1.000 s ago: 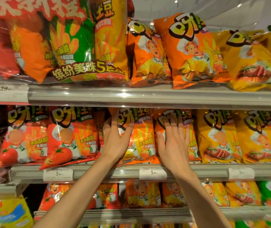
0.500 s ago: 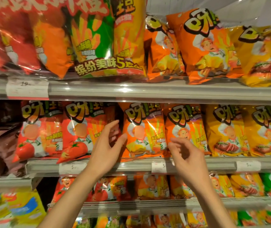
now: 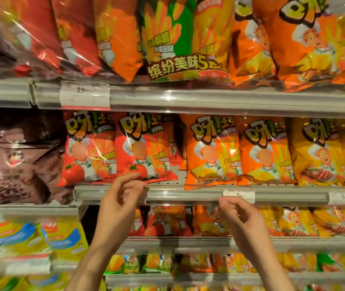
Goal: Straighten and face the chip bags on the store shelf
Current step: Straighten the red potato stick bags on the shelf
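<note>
Both hands have dropped off the bags to the shelf rail, the left hand (image 3: 121, 198) loosely curled and empty just below the slumped second tomato bag (image 3: 144, 150), nearer it than the empty right hand (image 3: 240, 219); two red, two orange bags stand upright.

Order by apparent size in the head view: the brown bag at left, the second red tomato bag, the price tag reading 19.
1. brown bag, largest, though nearer the camera, so unsure.
2. red tomato bag.
3. price tag, clearly smallest.
</note>
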A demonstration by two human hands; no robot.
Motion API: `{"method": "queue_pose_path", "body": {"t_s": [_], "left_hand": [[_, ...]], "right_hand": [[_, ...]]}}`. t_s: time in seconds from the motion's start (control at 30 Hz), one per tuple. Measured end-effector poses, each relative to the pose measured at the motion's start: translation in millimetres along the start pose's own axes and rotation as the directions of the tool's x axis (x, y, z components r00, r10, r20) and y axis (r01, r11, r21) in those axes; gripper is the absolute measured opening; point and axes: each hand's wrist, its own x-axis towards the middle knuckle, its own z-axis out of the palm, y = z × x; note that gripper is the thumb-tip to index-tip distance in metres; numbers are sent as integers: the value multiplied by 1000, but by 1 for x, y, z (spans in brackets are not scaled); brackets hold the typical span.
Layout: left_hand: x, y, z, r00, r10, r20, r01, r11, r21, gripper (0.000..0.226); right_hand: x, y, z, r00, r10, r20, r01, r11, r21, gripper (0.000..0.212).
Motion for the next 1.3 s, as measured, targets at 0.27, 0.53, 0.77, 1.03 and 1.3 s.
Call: {"method": "queue_pose_path", "body": {"t_s": [0.27,0.53,0.77,1.03,1.3], "left_hand": [[11,12,-12,986,64,-155,-60,998,33,14],[71,4,-10,963,250,-100,-187,889,417,49],[89,8,-7,950,300,-81,-230,853,468,59],[83,4,-17,963,258,-85,-234,947,220,56],[105,-1,16,992,95,79,-98,995,28,53]], "right_hand": [[31,-31,26,989,7,145,-23,994,105,25],[83,-70,101,947,-152,282,261,877,-403,58],[95,-80,140,979,-110,170,153,953,-262,72],[78,-86,144,960,-281,-6,274,940,-205,62],[81,-68,137,978,-204,-46,186,949,-256,67]]}}
